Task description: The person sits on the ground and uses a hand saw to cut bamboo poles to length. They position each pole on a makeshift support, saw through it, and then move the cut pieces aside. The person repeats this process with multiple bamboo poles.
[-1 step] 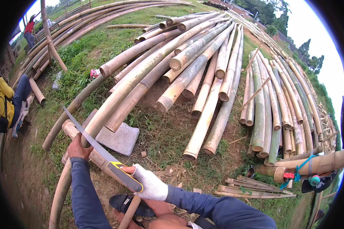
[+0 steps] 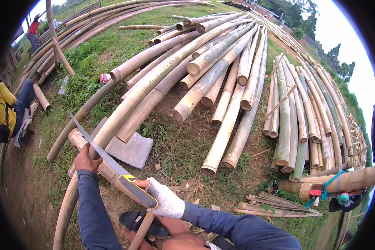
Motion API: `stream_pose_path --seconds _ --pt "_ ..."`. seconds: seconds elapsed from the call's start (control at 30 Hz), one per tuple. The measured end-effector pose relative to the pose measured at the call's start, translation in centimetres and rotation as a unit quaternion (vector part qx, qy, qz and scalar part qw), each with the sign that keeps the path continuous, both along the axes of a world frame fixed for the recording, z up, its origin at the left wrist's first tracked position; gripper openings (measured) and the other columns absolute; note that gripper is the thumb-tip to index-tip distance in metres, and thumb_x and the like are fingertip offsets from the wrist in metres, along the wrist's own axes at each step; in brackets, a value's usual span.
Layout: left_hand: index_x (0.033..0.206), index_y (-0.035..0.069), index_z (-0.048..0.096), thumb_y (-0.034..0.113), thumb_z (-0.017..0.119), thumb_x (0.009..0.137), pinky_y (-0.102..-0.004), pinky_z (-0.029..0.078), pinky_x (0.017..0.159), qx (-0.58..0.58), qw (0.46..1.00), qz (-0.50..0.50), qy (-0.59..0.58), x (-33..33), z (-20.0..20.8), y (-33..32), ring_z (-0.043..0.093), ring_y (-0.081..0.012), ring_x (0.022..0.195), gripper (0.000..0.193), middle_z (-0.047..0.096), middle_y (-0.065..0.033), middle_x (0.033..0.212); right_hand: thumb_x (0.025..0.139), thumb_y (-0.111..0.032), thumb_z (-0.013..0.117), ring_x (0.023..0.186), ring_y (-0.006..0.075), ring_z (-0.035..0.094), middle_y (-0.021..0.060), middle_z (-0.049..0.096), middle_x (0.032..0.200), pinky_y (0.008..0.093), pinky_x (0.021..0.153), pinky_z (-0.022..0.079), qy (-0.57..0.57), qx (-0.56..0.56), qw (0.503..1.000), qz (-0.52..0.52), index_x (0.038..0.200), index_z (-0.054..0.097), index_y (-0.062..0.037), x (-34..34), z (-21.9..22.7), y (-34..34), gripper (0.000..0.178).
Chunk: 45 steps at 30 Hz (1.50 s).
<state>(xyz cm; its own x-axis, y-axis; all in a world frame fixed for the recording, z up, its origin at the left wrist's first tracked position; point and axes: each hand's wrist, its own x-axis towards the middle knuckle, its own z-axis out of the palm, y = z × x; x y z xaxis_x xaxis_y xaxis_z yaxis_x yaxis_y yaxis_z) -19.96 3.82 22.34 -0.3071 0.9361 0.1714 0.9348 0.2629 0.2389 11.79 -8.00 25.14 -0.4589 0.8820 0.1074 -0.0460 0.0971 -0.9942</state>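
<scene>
My right hand [image 2: 166, 200], in a white knit glove, is closed round the grey and yellow handle of a handsaw [image 2: 138, 191]. The long blade slants up to the left and crosses a thick bamboo pole [image 2: 120, 121]. Bare, my left hand [image 2: 86, 161] grips this pole beside the blade, fingers curled round it. A pole section [image 2: 66, 208] runs on below the left hand toward the lower edge and appears to belong to the same pole. Under the blade lies a short log [image 2: 112, 176] as a support. Whether the teeth have cut in is hidden.
A pale stone block [image 2: 130, 151] lies beyond the saw. Bamboo piles [image 2: 200, 89] fan out ahead, with more poles [image 2: 284, 137] at right and split pieces [image 2: 275, 206] nearer. A person in yellow [image 2: 6, 102] sits at far left; another in red [image 2: 33, 28] stands behind.
</scene>
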Motion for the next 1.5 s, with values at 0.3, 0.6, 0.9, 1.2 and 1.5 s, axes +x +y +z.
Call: stream_pose_path --seconds 0.3,0.6,0.9,1.2,1.5 --pt "0.142 0.019 0.065 0.046 0.092 0.073 -0.0465 0.056 0.105 0.004 0.998 -0.046 -0.037 2.8 0.5 3.8 0.072 -0.0342 0.119 0.078 0.075 -0.0138 0.129 0.097 0.001 0.072 0.115 0.0166 0.064 0.0130 0.063 0.129 0.0312 0.096 0.054 -0.109 0.079 0.988 -0.075 0.140 0.053 0.0013 3.2 0.5 2.3 0.048" --pt "0.142 0.018 0.063 0.049 0.089 0.075 -0.0464 0.057 0.103 -0.043 0.998 -0.035 -0.005 4.3 1.7 4.7 0.071 -0.0343 0.119 0.078 0.075 -0.0148 0.128 0.097 -0.001 0.073 0.107 0.0148 0.060 0.0103 0.059 0.123 0.0334 0.096 0.054 -0.080 0.095 0.990 -0.066 0.141 0.052 -0.0016 2.7 1.1 3.4 0.048" --pt "0.140 0.016 0.067 0.051 0.089 0.073 -0.0456 0.057 0.105 -0.063 0.996 -0.064 -0.025 2.9 1.4 5.3 0.073 -0.0346 0.117 0.079 0.076 -0.0145 0.126 0.096 0.001 0.070 0.104 0.0185 0.060 0.0130 0.059 0.121 0.0343 0.094 0.051 -0.161 0.141 0.975 -0.052 0.143 0.051 -0.0019 5.1 1.6 1.6 0.051" --pt "0.142 0.017 0.066 0.052 0.089 0.073 -0.0461 0.057 0.104 -0.055 0.997 -0.056 -0.012 3.3 1.2 4.8 0.074 -0.0367 0.113 0.081 0.077 -0.0177 0.122 0.093 0.002 0.066 0.098 0.0170 0.062 0.0159 0.063 0.120 0.0341 0.088 0.054 -0.158 0.218 0.960 -0.074 0.144 0.049 -0.0028 7.7 1.2 -1.6 0.054" --pt "0.146 0.020 0.062 0.051 0.090 0.073 -0.0461 0.057 0.105 -0.081 0.995 -0.054 -0.012 4.1 2.1 3.7 0.074 -0.0368 0.114 0.083 0.077 -0.0164 0.122 0.099 -0.003 0.068 0.109 0.0193 0.063 0.0157 0.063 0.132 0.0357 0.099 0.053 -0.089 0.160 0.982 -0.037 0.147 0.052 -0.0025 3.0 -2.6 5.5 0.050"
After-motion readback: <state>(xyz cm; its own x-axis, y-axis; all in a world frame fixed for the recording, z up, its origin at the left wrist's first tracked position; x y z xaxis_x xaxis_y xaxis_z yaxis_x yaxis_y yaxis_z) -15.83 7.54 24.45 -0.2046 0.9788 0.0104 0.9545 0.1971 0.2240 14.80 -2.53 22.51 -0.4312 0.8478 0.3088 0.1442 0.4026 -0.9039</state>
